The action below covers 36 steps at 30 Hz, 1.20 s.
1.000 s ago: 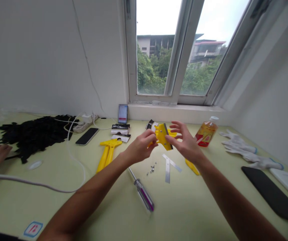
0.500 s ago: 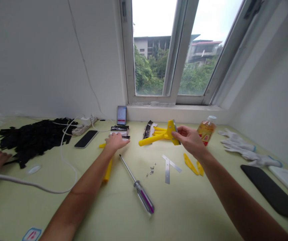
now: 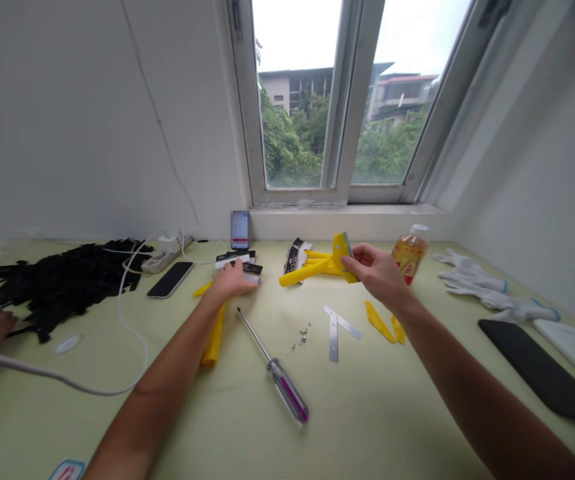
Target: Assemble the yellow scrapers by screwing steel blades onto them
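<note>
Setting: pale green counter [image 3: 367, 413] beneath a white-framed window [image 3: 343, 100], with trees and buildings outside.
Thing: yellow plastic scraper [image 3: 312, 268], with a forked handle and a metal edge along its head; it is held just above the counter's back half.
Long axis: runs nearly level across me, from the head at my right grip [image 3: 376, 272] out to the handle tip on my left.
Nearer hand: right, touching the head; the left is well apart.
Right grip: narrow, pinching the head between thumb and fingers.
Left grip: my left grip [image 3: 232, 281] lies palm down on black-and-white card packets [image 3: 247, 270]; I cannot tell if it holds them.
Around: a second yellow handle [image 3: 213, 337] lies under my left wrist; a screwdriver [image 3: 285, 383] and small screws [image 3: 302, 335] lie in front.
</note>
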### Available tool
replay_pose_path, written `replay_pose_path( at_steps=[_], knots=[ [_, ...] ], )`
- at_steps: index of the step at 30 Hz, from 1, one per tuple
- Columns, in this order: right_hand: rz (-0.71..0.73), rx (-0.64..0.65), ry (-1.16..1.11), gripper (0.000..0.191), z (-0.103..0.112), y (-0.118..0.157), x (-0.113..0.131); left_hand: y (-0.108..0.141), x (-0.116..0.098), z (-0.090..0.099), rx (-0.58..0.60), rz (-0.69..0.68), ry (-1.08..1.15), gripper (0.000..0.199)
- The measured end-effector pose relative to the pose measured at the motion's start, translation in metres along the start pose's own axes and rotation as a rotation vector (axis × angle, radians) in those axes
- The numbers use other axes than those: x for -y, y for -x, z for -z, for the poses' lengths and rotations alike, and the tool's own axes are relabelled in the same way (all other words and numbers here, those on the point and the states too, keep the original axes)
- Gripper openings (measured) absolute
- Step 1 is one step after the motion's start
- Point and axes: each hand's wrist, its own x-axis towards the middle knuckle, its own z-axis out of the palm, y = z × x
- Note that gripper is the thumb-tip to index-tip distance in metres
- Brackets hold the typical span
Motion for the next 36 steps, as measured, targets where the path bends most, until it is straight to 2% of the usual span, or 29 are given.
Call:
replay_pose_path(
  at_steps=[3,6,10,14,20,24,29,31,34,36],
  knots=[
    [0.006,-0.08,-0.029,0.039,0.004,-0.004,-0.001,0.004,-0.006,0.007,-0.025,-0.167,0.098,0.079],
    [-0.001,-0.164,-0.062,0.04,0.009,-0.006,0.002,0.012,-0.016,0.012,-0.137,-0.397,0.237,0.066],
    [-0.04,-0.222,-0.125,0.037,0.018,-0.007,0.011,0.028,-0.031,0.021,-0.289,-0.782,0.425,0.072],
    [-0.076,-0.193,-0.18,0.038,0.025,-0.007,0.018,0.043,-0.043,0.03,-0.364,-0.973,0.479,0.08],
    [-0.091,-0.079,-0.229,0.042,0.017,-0.006,0.016,0.065,-0.057,0.035,-0.326,-1.038,0.397,0.088],
    [-0.089,0.046,-0.195,0.04,-0.001,0.004,0.016,0.081,-0.069,0.036,-0.321,-1.078,0.342,0.088],
    [-0.103,0.188,-0.222,0.043,-0.029,0.027,0.027,0.095,-0.082,0.033,-0.398,-1.161,0.369,0.089],
    [-0.057,0.169,-0.207,0.044,-0.035,0.034,0.034,0.098,-0.085,0.032,-0.456,-1.166,0.413,0.088],
    [0.097,-0.012,-0.111,0.035,-0.032,0.039,0.044,0.099,-0.086,0.033,-0.574,-1.138,0.513,0.088],
    [0.15,-0.052,-0.14,0.035,-0.027,0.039,0.048,0.1,-0.086,0.035,-0.649,-1.081,0.577,0.088]
  ],
)
